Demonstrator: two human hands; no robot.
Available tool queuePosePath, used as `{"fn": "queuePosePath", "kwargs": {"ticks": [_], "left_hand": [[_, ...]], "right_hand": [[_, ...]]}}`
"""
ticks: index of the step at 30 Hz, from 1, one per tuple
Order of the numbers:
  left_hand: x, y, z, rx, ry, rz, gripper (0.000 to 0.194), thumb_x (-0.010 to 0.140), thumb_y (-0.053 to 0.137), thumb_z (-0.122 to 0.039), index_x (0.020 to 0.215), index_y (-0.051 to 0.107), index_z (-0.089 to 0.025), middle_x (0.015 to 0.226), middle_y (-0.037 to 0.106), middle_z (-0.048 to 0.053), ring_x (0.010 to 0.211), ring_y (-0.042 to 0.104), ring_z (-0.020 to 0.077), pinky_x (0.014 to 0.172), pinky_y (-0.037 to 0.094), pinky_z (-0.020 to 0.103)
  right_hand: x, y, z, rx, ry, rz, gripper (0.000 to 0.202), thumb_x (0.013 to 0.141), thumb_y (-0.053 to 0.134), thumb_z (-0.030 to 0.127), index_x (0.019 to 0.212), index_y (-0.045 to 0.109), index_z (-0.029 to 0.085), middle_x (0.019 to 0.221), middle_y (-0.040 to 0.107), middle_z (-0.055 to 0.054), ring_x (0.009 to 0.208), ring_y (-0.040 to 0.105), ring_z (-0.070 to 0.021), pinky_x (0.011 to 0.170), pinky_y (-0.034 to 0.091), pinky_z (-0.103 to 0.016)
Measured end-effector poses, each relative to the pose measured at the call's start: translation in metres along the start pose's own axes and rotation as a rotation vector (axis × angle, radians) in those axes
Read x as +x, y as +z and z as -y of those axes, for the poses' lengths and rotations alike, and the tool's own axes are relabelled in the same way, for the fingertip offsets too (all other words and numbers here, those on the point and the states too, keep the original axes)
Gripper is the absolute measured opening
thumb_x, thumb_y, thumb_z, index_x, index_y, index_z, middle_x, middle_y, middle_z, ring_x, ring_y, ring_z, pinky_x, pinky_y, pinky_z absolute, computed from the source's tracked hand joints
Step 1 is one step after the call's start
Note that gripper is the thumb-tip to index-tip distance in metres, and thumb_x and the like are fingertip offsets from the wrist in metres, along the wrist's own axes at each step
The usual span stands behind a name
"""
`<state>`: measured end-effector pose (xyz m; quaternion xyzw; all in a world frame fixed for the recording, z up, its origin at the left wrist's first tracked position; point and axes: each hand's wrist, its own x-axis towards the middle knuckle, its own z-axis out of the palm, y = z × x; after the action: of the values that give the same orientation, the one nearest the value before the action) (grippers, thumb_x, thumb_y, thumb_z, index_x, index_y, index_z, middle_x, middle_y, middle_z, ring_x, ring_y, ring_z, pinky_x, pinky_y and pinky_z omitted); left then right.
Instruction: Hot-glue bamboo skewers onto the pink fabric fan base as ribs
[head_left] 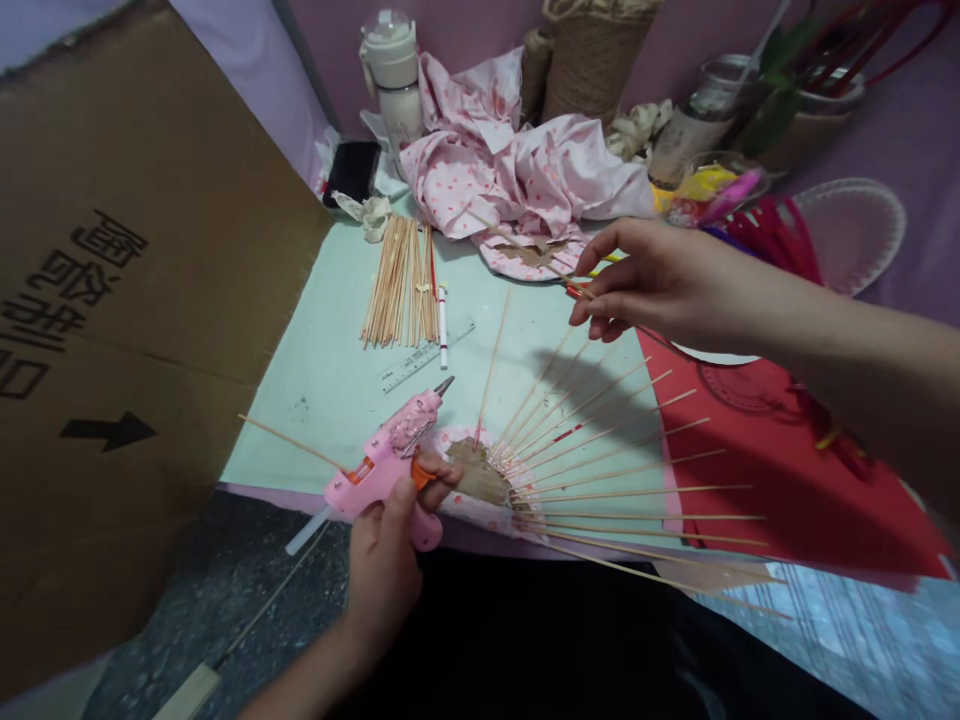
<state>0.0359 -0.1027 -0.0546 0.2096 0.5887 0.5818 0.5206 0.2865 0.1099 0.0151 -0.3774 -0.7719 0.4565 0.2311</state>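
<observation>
My left hand (pixel 390 545) is wrapped around the handle of a pink hot glue gun (pixel 386 450), fingers at its orange trigger, nozzle pointing up and right. A clear glue stick (pixel 307 530) pokes out of its back. Above the table, my right hand (pixel 630 280) pinches a thin bamboo stick (pixel 517 245) that slants up to the left. Below lies a half-round cardboard piece (pixel 480 475), edged with pink dotted cloth. Several bamboo sticks (pixel 630 495) fan out from it to the right, and a lone one (pixel 495 365) points upward.
A bundle of sticks (pixel 401 285), a ruler (pixel 427 355) and a white pen (pixel 443 330) lie on the pale green sheet. Dotted cloth (pixel 540 170), a bottle (pixel 391 80) and twine (pixel 596 60) stand behind. A large cardboard box (pixel 150 330) borders the left; red sheets (pixel 757 480) lie right.
</observation>
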Motion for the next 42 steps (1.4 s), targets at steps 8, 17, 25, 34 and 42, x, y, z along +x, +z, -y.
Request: {"fn": "queuePosePath", "kwargs": {"ticks": [8, 17, 25, 34, 42], "left_hand": [[0.005, -0.013, -0.029, 0.228, 0.083, 0.108, 0.029, 0.089, 0.062, -0.044, 0.087, 0.072, -0.017, 0.07, 0.069, 0.001, 0.052, 0.058, 0.0135, 0.056, 0.049, 0.025], [0.012, -0.024, -0.057, 0.569, 0.034, 0.183, 0.034, 0.087, 0.061, -0.047, 0.078, 0.073, -0.017, 0.051, 0.06, -0.002, 0.046, 0.051, 0.0139, 0.049, 0.04, 0.023], [0.018, -0.029, -0.056, 0.623, -0.071, 0.297, 0.039, 0.085, 0.062, -0.055, 0.086, 0.075, -0.018, 0.056, 0.063, 0.0, 0.044, 0.054, 0.0153, 0.044, 0.042, 0.024], [0.018, -0.03, -0.067, 0.928, -0.118, 0.355, 0.057, 0.083, 0.056, -0.067, 0.051, 0.059, -0.02, 0.044, 0.056, 0.002, 0.043, 0.045, 0.015, 0.044, 0.03, 0.023], [0.023, -0.029, -0.074, 1.03, -0.091, 0.409, 0.057, 0.082, 0.051, -0.069, 0.049, 0.056, -0.022, 0.045, 0.056, 0.003, 0.045, 0.051, 0.0181, 0.045, 0.039, 0.025]], "right_hand": [[-0.008, -0.004, -0.022, -0.505, -0.102, -0.101, 0.02, 0.091, 0.058, 0.04, 0.093, 0.07, 0.024, 0.085, 0.074, -0.005, 0.072, 0.067, -0.0222, 0.067, 0.053, -0.039], [-0.013, 0.002, -0.046, -0.554, -0.307, 0.094, 0.023, 0.095, 0.051, 0.037, 0.084, 0.068, 0.026, 0.084, 0.069, -0.003, 0.077, 0.064, -0.0187, 0.069, 0.048, -0.034], [0.002, 0.01, -0.072, -0.485, -0.455, 0.158, 0.028, 0.098, 0.048, 0.037, 0.094, 0.073, 0.026, 0.086, 0.07, -0.005, 0.08, 0.063, -0.0181, 0.075, 0.046, -0.035], [0.003, -0.012, -0.065, -0.54, -0.414, 0.035, 0.024, 0.096, 0.052, 0.036, 0.088, 0.072, 0.026, 0.086, 0.072, -0.005, 0.081, 0.064, -0.0204, 0.077, 0.047, -0.037], [-0.004, -0.025, -0.043, -0.508, -0.328, -0.238, 0.022, 0.094, 0.053, 0.038, 0.09, 0.072, 0.028, 0.093, 0.072, -0.008, 0.086, 0.065, -0.0259, 0.078, 0.049, -0.043]]}}
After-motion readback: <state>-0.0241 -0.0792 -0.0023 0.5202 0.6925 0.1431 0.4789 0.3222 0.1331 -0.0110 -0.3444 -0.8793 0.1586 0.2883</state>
